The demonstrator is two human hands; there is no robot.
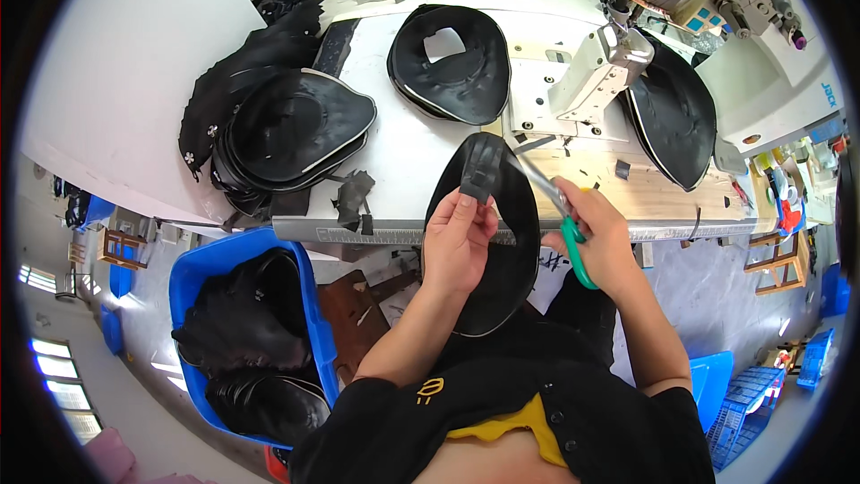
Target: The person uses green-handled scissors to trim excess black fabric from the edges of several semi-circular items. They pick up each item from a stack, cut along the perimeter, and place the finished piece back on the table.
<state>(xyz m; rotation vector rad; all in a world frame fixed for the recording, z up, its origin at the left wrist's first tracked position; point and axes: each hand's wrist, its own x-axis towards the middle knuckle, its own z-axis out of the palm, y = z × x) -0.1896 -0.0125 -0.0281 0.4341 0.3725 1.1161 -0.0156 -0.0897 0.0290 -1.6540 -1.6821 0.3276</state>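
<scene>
Scissors (546,185) in right hand (598,237); left hand (460,240) pinches black piece (509,282) near tip.

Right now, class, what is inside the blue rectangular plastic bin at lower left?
The blue plastic bin holds black leathery pieces, including a broad, uneven piece and, below it in the picture, a curved piece with pale edging. Its floor is covered.

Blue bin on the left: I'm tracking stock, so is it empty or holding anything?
Holding something: black pieces lie heaped inside the blue bin; how deep they go, I cannot tell.
</scene>
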